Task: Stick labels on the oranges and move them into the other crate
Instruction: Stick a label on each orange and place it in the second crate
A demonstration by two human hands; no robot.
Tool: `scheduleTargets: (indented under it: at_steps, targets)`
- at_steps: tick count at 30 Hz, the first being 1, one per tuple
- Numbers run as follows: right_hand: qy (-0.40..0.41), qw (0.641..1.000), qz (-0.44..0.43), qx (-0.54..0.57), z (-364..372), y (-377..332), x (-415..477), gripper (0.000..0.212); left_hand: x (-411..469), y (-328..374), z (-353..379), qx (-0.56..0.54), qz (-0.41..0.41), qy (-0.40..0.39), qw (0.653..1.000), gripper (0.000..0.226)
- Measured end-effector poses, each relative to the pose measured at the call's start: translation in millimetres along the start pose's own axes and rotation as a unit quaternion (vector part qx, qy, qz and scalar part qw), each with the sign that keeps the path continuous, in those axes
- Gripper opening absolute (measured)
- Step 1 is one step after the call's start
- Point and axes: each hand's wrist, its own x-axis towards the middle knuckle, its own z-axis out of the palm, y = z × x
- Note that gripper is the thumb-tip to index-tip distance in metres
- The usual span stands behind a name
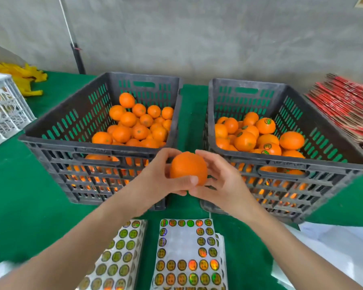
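Both hands meet over the gap between the two crates, sharing one orange (188,167) held in the air above the green table (19,195). The left hand (161,176) wraps it from the left, thumb laid across its lower front; the right hand (220,181) curls round its right side. No label shows on the side I can see. The left crate (57,120) holds plain oranges (134,126), while the right crate (323,130) holds labelled oranges (264,125). Nearer the person lie two label sheets (182,237), side by side, the right one partly used
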Motion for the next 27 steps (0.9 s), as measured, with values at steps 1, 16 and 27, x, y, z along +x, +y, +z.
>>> scheduleTargets:
  at_steps: [1, 16, 27]
  targets:
    - [-0.018, 0.999, 0.037, -0.006, -3, 12, -8, 0.076, -3, -15, 8, -0.004, -0.026, 0.025, 0.999, 0.085]
    - [0.015, 0.911, 0.308, -0.273, 15, 130, -43, 0.026, -28, -141, 41, -0.254, -0.327, 0.116, 0.903, 0.055]
    - [0.076, 0.971, 0.220, -0.062, 18, 93, -48, 0.030, 10, -91, 29, 0.044, -0.203, -0.005, 0.978, 0.072]
